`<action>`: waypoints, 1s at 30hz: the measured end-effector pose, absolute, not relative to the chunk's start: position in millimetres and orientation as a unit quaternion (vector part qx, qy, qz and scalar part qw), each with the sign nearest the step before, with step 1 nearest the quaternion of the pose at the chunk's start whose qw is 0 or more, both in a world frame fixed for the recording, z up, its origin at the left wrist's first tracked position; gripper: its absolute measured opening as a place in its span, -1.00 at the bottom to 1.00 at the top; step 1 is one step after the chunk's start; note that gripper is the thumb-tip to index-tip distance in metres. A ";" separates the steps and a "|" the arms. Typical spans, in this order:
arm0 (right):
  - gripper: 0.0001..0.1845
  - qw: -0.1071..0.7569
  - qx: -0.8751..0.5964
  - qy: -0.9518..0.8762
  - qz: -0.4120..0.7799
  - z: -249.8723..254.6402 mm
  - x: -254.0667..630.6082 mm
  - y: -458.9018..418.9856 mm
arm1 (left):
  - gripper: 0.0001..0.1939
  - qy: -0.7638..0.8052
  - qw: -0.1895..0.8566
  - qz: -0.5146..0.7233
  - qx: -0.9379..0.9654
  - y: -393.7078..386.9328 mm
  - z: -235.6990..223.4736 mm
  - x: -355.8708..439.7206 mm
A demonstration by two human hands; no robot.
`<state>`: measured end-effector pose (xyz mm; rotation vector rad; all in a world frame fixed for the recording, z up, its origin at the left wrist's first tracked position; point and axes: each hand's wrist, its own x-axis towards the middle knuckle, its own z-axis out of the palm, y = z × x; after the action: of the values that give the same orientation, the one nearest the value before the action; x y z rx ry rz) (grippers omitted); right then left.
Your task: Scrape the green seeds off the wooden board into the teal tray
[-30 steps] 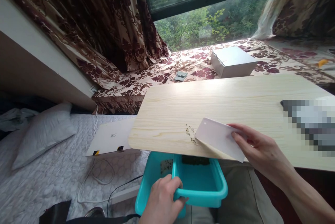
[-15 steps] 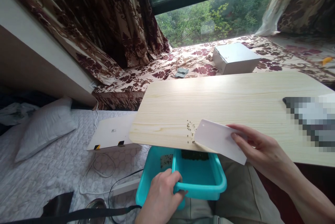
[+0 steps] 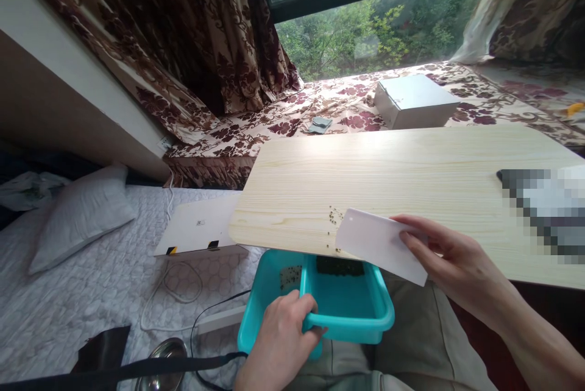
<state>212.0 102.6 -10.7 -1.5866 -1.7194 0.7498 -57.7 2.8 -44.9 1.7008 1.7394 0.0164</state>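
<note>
My left hand point(image 3: 284, 335) is closed round the near rim of a turquoise two-part plastic bin point(image 3: 350, 329), where its divider meets the edge. The bin is held just below the table's near edge. Dark green grains point(image 3: 340, 266) lie at the far end of its right compartment; a pale patch with dark specks point(image 3: 290, 278) shows in the left one. My right hand point(image 3: 445, 257) pinches a thin white plastic scraper point(image 3: 381, 245), tilted with its left end down at the wooden tabletop. Beside that end lie several small greenish grains point(image 3: 333, 217).
The light wooden table point(image 3: 388, 165) reaches across to a blurred-out dark-edged device point(image 3: 543, 208) at right. A white box point(image 3: 196, 223) lies on the quilted bed at left, near cables and a metal bowl point(image 3: 167, 360). A silver box point(image 3: 418, 102) stands on the window ledge.
The scraper's left end has shifted very slightly, staying close to the grains. My left hand keeps its hold on the bin. The whole view has moved a little.
</note>
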 end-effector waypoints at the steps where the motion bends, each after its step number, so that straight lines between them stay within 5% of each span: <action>1: -0.57 0.335 -0.609 -0.660 0.284 -9.6 212.4 102.3 | -0.87 0.671 0.347 0.009 0.656 2.4 -44.7 -57.9; 30: -0.61 0.340 -0.616 -0.667 0.246 -7.2 214.4 90.5 | -0.89 0.666 0.346 0.021 0.660 -1.2 -48.8 -60.8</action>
<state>214.4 90.5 -7.2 -1.6031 -1.7365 0.6400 -60.8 -1.2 -48.8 1.7132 1.7289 0.0555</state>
